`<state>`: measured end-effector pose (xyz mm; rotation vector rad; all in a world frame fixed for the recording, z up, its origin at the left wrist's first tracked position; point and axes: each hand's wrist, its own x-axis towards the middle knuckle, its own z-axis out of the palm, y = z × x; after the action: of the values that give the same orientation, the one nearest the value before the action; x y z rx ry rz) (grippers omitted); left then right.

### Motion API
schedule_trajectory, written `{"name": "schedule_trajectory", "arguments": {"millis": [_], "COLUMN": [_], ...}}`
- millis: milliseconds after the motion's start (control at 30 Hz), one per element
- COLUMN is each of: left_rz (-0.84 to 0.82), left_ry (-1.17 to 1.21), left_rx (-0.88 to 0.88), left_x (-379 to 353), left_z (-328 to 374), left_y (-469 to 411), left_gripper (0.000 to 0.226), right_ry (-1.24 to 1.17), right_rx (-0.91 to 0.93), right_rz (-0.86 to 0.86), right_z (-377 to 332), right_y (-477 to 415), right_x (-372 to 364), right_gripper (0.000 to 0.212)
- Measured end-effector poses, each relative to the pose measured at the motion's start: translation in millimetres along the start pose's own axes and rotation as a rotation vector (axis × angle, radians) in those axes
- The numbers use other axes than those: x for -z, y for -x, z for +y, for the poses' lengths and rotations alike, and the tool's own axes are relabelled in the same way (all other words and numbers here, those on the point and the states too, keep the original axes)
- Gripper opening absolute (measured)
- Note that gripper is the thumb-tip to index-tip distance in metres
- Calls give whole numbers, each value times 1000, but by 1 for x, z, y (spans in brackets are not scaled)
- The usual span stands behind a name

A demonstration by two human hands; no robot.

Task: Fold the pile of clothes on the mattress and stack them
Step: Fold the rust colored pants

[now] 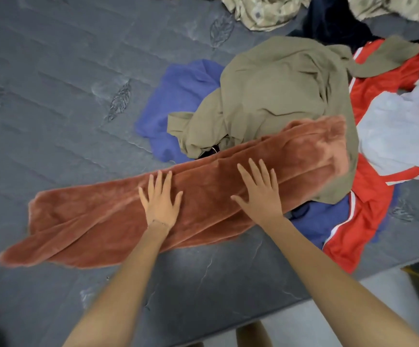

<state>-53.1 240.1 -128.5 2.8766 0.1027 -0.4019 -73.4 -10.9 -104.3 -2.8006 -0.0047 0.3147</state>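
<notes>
A long rust-brown fleece cloth lies folded lengthwise across the grey mattress, its right end resting on the pile. My left hand presses flat on its middle with fingers spread. My right hand lies flat on it further right, fingers straight. Behind the cloth sits the pile: a khaki garment on top, a blue one under it, a red garment with white stripes and a white one at the right.
A dark navy garment and a beige patterned fabric lie at the far edge. The mattress's near edge runs diagonally at lower right, with pale floor beyond it. Bare mattress stretches to the left.
</notes>
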Motion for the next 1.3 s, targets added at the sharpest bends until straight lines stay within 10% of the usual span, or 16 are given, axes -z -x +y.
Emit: {"name": "schedule_trajectory", "arguments": {"millis": [600, 767, 1067, 1300], "left_rz": [56, 93, 387, 115], "left_ry": [-15, -69, -95, -127], "left_rx": [338, 338, 29, 161], "left_x": [37, 41, 73, 52], "left_z": [-215, -274, -296, -318], "left_y": [27, 35, -15, -45], "left_gripper": [49, 22, 32, 37], "right_ry": [-43, -15, 35, 105], "right_rx": [333, 263, 72, -58], "right_rz": [-136, -255, 180, -142], "right_z": [-186, -218, -251, -250], "right_y": [-59, -68, -89, -101], "right_x": [-93, -114, -105, -123], "right_gripper": [64, 42, 33, 32]}}
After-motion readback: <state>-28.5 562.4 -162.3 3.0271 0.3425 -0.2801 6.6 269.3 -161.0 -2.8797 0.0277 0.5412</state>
